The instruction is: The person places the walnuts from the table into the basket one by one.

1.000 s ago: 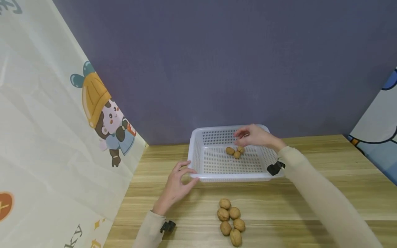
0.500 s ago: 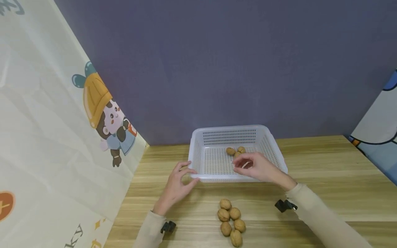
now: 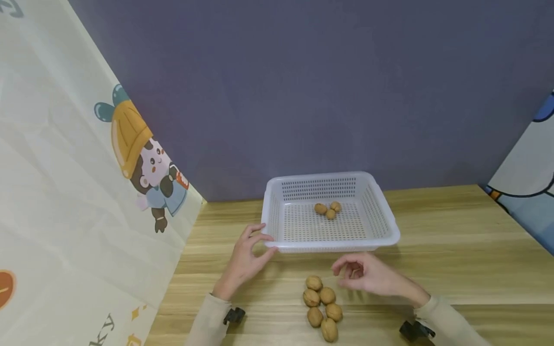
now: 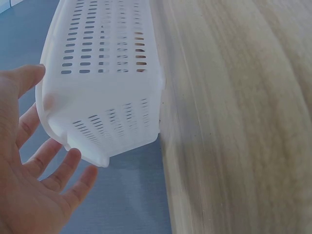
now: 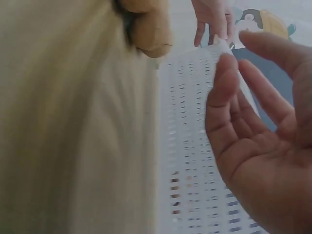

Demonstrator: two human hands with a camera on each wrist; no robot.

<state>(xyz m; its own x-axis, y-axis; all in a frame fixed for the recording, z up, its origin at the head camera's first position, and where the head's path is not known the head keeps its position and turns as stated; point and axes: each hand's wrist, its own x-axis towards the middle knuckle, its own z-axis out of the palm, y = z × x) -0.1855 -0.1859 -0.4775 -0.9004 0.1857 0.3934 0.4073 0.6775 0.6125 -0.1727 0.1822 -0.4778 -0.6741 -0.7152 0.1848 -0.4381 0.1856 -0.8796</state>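
Note:
A white plastic basket [image 3: 331, 246] with slotted walls stands at the back of the table, with 3 walnuts [image 3: 331, 214] on its floor. My left hand [image 3: 242, 263] holds the basket's near left corner; in the left wrist view, the thumb and index finger meet the rim while the other fingers spread apart. Several walnuts [image 3: 327, 295] lie in a loose cluster on the table before the basket. My right hand [image 3: 374, 275] hovers just right of this cluster, fingers loosely bent, with nothing in them. The right wrist view shows that empty palm [image 5: 273, 161] in front of the basket wall.
The wood-grain table [image 3: 454, 250] ends at a dark blue-grey panel [image 3: 311, 96] just behind the basket. A white sheet with a cartoon figure [image 3: 157, 166] rises on the left, and another printed sheet [image 3: 525, 168] borders the right.
My right hand has come back from over the basket to beside the walnut cluster on the table. The left hand and the basket keep their places.

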